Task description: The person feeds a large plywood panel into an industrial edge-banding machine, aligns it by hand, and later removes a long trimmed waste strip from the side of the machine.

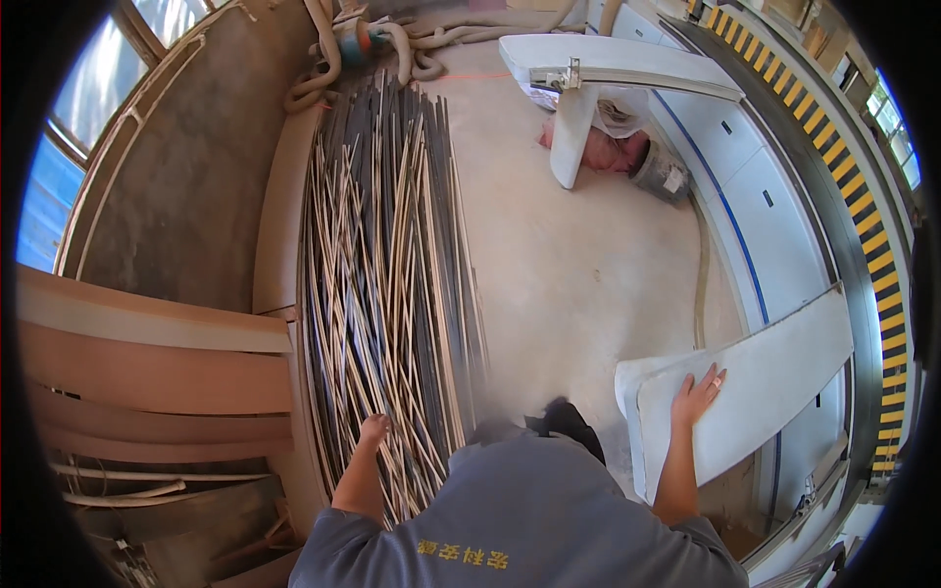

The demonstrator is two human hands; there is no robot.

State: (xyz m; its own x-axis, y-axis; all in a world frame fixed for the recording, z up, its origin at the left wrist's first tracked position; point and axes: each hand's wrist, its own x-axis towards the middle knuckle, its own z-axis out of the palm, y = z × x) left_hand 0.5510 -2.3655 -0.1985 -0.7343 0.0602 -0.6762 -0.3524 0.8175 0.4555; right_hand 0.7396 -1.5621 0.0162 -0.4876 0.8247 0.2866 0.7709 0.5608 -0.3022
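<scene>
My left hand hangs with curled fingers above a long pile of thin wood strips. Whether anything is inside those fingers is hidden. On the right, my right hand lies with its fingers spread on the pale top of a white support table. That table juts out from a long white machine. The strips, light and dark, lie roughly lengthwise on the floor, many crossing each other.
A second white support arm with a metal clamp stands farther off. Beneath it are a tipped grey bucket and a reddish sack. Flexible hoses lie at the back. Brown boards are stacked on the left. Yellow-black striping edges the machine.
</scene>
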